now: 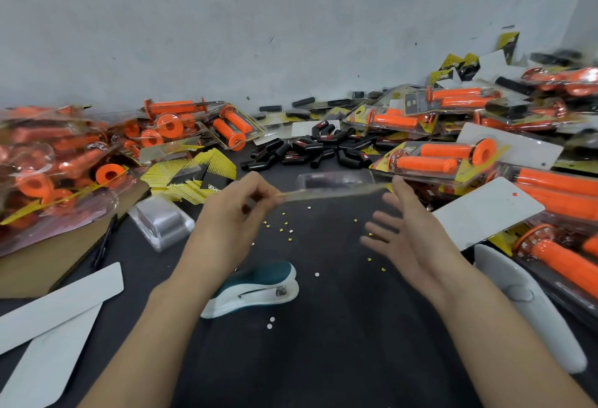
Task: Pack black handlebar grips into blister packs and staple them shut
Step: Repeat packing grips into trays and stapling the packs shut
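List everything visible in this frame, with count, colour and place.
blister pack: one, clear, held above table centre
black grips: many, black, heap at far centre
packed grips: many, orange, piles left and right
printed cards: stack, yellow-black, left of centre
empty blisters: stack, clear, left
white cards: several, white, near left
stapler: one, teal-white, near centre
left hand: pinches blister pack
right hand: open, by pack's right end

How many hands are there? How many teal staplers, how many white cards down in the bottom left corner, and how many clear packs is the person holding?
Hands: 2 (left hand, right hand)
Teal stapler: 1
White cards at bottom left: 2
Clear pack, pinched by the left hand: 1
Total: 6
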